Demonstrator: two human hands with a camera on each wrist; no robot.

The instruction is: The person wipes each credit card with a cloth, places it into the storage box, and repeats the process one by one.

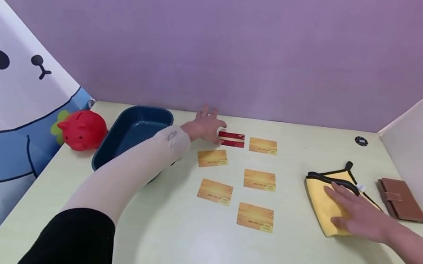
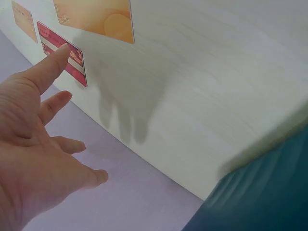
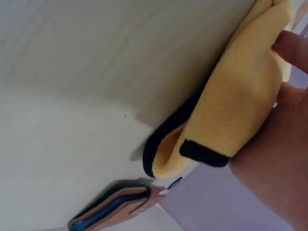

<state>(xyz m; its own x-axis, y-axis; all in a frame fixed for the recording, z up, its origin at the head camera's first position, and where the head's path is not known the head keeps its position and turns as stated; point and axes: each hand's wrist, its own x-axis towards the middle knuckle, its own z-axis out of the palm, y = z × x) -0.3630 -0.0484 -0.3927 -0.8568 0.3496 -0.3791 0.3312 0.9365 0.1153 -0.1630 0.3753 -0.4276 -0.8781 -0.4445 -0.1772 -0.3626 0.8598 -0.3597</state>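
Note:
My left hand [image 1: 205, 127] reaches to the back of the table with its fingers spread and nothing in it. Its thumb is at the left end of a red card with a pale stripe [image 1: 231, 139]; the left wrist view shows the thumb tip overlapping that card [image 2: 76, 71]. Several gold cards [image 1: 263, 146] lie around the red one in two loose columns. On the right, my right hand [image 1: 367, 217] rests with extended fingers on a folded yellow cloth [image 1: 325, 204] with black edging. In the right wrist view the cloth [image 3: 236, 91] lies against the palm.
A dark blue tray [image 1: 112, 147] stands at the left, partly hidden behind my left arm. Beside it is a red piggy bank [image 1: 83, 130]. A brown wallet [image 1: 402, 200] lies right of the cloth, and a black round chip [image 1: 361, 141] sits near the back right corner.

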